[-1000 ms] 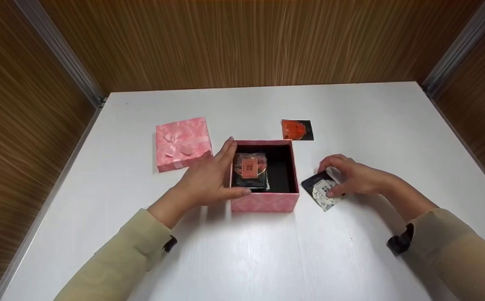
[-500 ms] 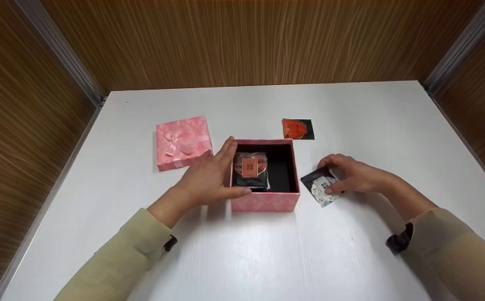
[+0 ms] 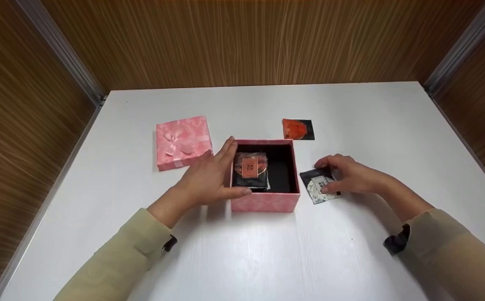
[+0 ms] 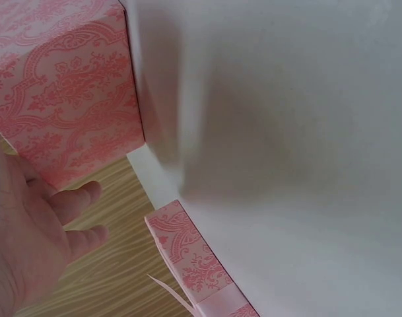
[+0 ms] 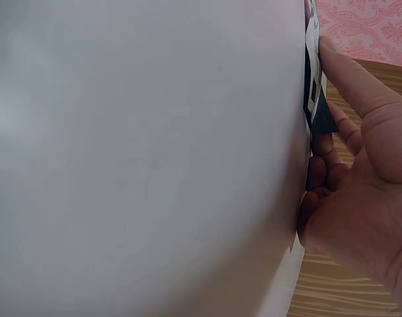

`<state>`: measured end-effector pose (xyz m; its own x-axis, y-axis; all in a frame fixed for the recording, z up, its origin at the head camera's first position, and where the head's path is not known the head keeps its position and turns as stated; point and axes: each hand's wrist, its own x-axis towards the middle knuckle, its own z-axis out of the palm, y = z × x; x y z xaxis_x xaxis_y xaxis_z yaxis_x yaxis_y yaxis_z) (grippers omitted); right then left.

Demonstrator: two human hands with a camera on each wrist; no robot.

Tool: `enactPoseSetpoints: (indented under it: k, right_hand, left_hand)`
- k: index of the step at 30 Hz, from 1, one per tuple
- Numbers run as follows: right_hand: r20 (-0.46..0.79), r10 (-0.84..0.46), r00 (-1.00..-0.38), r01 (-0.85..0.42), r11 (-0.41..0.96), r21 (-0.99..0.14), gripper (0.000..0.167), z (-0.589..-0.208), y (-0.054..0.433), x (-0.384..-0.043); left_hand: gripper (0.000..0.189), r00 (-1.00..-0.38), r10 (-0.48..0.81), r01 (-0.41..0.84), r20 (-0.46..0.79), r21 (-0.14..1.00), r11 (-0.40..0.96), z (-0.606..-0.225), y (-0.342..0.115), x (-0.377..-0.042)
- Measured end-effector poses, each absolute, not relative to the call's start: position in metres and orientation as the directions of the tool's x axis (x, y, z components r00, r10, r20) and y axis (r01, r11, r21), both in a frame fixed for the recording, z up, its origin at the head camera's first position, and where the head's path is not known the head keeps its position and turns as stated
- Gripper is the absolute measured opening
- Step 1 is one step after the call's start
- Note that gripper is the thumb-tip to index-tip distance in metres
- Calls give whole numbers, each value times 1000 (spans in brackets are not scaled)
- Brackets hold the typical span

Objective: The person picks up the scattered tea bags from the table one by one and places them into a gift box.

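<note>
A pink patterned box point(image 3: 264, 203) stands without its lid at mid-table, dark inside. My left hand point(image 3: 202, 179) rests along its left wall, fingers stretched toward the back and thumb over the front rim. Inside, at the left, a stack of sachets point(image 3: 250, 182) has a black one with an orange label on top. Just right of the box, my right hand point(image 3: 353, 175) pinches a black-and-white sachet point(image 3: 314, 195) low over the table, thumb on its face. The right wrist view shows that sachet point(image 5: 312, 79) nearly edge-on, with fingers curled behind it.
The pink lid point(image 3: 182, 142) with a ribbon bow lies left of the box. Behind the box's right rear corner lies an orange-and-black sachet point(image 3: 297, 129). Wood-grain panels point(image 3: 259, 46) enclose the white table point(image 3: 242, 259) at the back and sides.
My right hand has turned the black-and-white sachet and shifted it slightly left, toward the box. The left hand and the box have stayed in place.
</note>
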<state>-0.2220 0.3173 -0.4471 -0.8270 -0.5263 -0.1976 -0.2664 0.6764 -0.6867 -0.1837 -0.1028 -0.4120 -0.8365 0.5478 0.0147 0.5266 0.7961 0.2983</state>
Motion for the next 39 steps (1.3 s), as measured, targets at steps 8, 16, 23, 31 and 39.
enactPoseSetpoints:
  k: [8,16,23,31,39]
  right_hand:
    - [-213,-479,-851,-215,689,-692,59,-452,317,-221]
    - [-229,-444,-866,-151,670,-727,66,-451,320,-220]
    - [-232,-413,-881,-126,676,-726,81,-447,319,-220]
    - [-232,-399,-887,-93,647,-757,75,-447,325,-219]
    - [-155,-438,-886,-134,560,-817,58,-441,332,-219]
  left_hand:
    - [127,-840,542,520,13,304,798,-412,-104,-183]
    - [128,-841,541,519,15,306,798,-414,-104,-184]
    - [128,-843,538,513,3,305,802,-413,-103,-183]
    - [128,-843,537,516,8,288,806,-413,-104,-183]
    - [127,-847,531,511,10,288,810,-412,-103,-183]
